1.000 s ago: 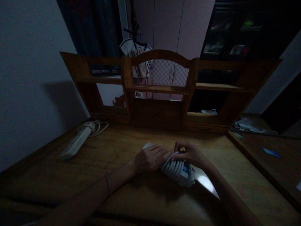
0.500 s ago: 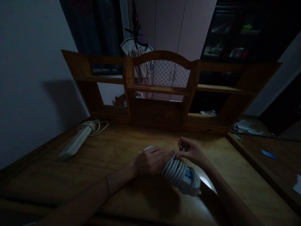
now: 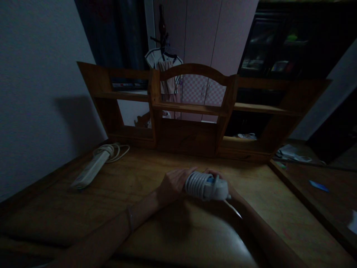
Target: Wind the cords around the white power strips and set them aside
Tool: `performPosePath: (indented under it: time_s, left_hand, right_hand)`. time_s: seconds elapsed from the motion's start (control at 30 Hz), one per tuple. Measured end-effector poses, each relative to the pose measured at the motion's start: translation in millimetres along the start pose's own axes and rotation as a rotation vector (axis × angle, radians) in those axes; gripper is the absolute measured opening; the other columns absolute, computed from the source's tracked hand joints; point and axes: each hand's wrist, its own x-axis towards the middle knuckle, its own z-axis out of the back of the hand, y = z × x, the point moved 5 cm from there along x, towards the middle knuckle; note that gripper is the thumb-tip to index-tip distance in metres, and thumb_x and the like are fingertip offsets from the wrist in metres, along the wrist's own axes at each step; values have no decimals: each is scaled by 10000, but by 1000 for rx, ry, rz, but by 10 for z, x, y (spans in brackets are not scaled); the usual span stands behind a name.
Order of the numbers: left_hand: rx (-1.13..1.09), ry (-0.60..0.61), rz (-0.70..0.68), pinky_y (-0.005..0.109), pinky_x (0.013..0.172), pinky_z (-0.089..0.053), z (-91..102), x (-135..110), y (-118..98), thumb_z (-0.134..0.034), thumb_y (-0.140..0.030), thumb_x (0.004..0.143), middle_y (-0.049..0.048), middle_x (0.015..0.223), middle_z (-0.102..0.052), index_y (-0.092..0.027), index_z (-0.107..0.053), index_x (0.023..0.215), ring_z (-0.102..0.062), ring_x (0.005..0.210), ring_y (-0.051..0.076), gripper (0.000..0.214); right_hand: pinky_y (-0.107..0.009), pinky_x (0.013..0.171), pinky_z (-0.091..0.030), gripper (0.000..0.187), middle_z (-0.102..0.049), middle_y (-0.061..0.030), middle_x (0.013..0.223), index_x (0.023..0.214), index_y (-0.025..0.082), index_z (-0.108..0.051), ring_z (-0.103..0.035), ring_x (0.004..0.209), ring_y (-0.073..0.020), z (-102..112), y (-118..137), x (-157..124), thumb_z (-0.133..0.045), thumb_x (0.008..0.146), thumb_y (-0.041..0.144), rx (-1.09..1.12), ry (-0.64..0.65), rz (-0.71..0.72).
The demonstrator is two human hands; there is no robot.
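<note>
A white power strip [image 3: 219,190] with blue sockets is raised above the wooden desk, its pale cord [image 3: 195,185] wound round it in several tight loops. At its left end, my left hand [image 3: 175,183] is closed on the strip, with the fingertips hidden behind the coils. My right hand [image 3: 216,172] grips it from the far side, largely covered by the strip's body; only a few bent fingers show over the top. From the strip's right end a thin white strand [image 3: 233,209] hangs down beside my right wrist.
Another white power strip [image 3: 92,169] lies at the left by the wall, its cord bundled at the far end. A wooden shelf unit [image 3: 189,108] stands along the desk's back edge. On the lower surface at right are a blue card [image 3: 318,185] and papers [image 3: 292,153].
The power strip has been raised and turned more level. My right hand has gone from pinching the cord near the coils to the strip's far side; my left hand stays at the left end.
</note>
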Motion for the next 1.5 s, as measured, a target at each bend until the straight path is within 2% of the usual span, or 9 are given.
performPosePath:
  time_s: [0.13, 0.23, 0.43, 0.67, 0.83, 0.93, 1.07, 1.23, 1.5]
  left_hand:
    - [-164, -156, 504, 311, 804, -510, 18, 12, 301, -715, -549, 669, 88, 1101, -665, -208, -494, 1238, -652, 929, 237, 699]
    - [-373, -251, 770, 293, 754, -519, -9, 5, 459, -729, -530, 657, 71, 1035, -687, -195, -557, 1139, -660, 899, 224, 611]
    - [-843, -219, 1005, 234, 557, -505, -231, -80, 604, -676, -539, 721, 81, 795, -700, -135, -614, 986, -659, 657, 174, 487]
    - [-1283, -82, 1220, 248, 497, -506, -511, -231, 564, -524, -612, 799, 73, 714, -687, -109, -630, 942, -651, 571, 178, 534]
    - [-1400, -108, 1154, 284, 601, -533, -554, -141, 514, -503, -566, 837, 97, 784, -698, -92, -619, 984, -669, 643, 191, 510]
    - [-1405, -213, 1011, 259, 741, -513, -518, -71, 482, -628, -449, 814, 93, 969, -694, -128, -586, 1075, -669, 813, 177, 416]
    - [-1474, -193, 961, 265, 788, -488, -538, -54, 431, -683, -372, 795, 108, 1050, -671, -132, -576, 1085, -645, 880, 181, 391]
    - [-1536, -196, 984, 290, 816, -476, -522, -60, 403, -733, -343, 755, 101, 1058, -665, -146, -566, 1091, -639, 898, 194, 424]
    - [-1630, -112, 1025, 329, 810, -489, -664, -67, 245, -664, -378, 815, 107, 1074, -658, -159, -495, 1202, -651, 881, 209, 476]
  right_hand:
    - [-325, 744, -507, 374, -643, -68, 949, 1138, 181, -571, -616, 826, -187, -13, 30, -21, -559, 851, 420, 222, -4, -51]
    - [-355, 800, -507, 476, -611, -106, 1115, 1275, 190, -493, -618, 854, -181, -72, 13, -16, -600, 845, 365, 348, 27, -60]
    - [-369, 821, -511, 404, -633, -114, 1072, 1250, 176, -515, -627, 871, -191, -132, -58, -26, -548, 893, 363, 251, 0, -10]
    - [-369, 825, -517, 455, -634, -77, 1094, 1328, 242, -433, -627, 915, -191, -193, 140, -119, -558, 897, 316, -218, -143, 250]
    - [-373, 869, -494, 364, -614, -95, 1153, 1311, 231, -466, -596, 1022, -211, -185, 189, -131, -467, 948, 218, -428, -197, 400]
    - [-337, 793, -510, 356, -638, -92, 1043, 1307, 216, -484, -614, 919, -202, -160, 209, -154, -475, 950, 214, -512, -198, 463]
    - [-311, 688, -506, 353, -644, -68, 906, 1280, 221, -524, -602, 777, -187, -128, 225, -186, -533, 927, 230, -589, -206, 529]
    - [-318, 730, -513, 339, -606, -59, 993, 1226, 278, -581, -589, 852, -183, -47, 210, -176, -598, 889, 241, -492, -247, 508]
    - [-329, 733, -546, 560, -492, -51, 1087, 1341, 352, -459, -550, 925, -195, -96, 197, -105, -663, 832, 237, -317, -229, 348]
